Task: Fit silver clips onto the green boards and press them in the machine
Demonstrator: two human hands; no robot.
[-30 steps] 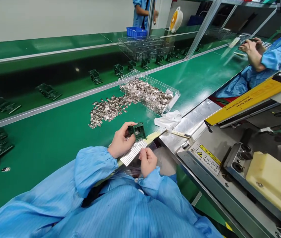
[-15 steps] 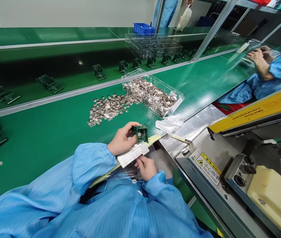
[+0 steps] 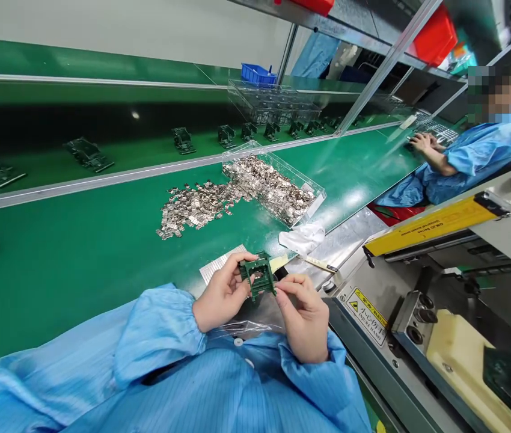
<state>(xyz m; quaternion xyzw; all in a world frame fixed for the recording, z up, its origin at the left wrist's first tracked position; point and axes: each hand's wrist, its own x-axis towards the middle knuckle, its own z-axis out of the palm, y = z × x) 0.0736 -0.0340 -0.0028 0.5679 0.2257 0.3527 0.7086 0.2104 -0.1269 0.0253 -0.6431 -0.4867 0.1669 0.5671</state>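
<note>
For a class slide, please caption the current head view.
Left hand holds a green part, right hand at its edge; metal pieces lie beyond.

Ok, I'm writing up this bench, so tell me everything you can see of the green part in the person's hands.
The green part is a small, boxy open frame, with bars around a central gap; its material may be plastic, but I can't be sure. It is held up, slightly tilted, in front of the body. The left hand grips its left side; fingertips of the right hand meet its lower right corner.
</note>
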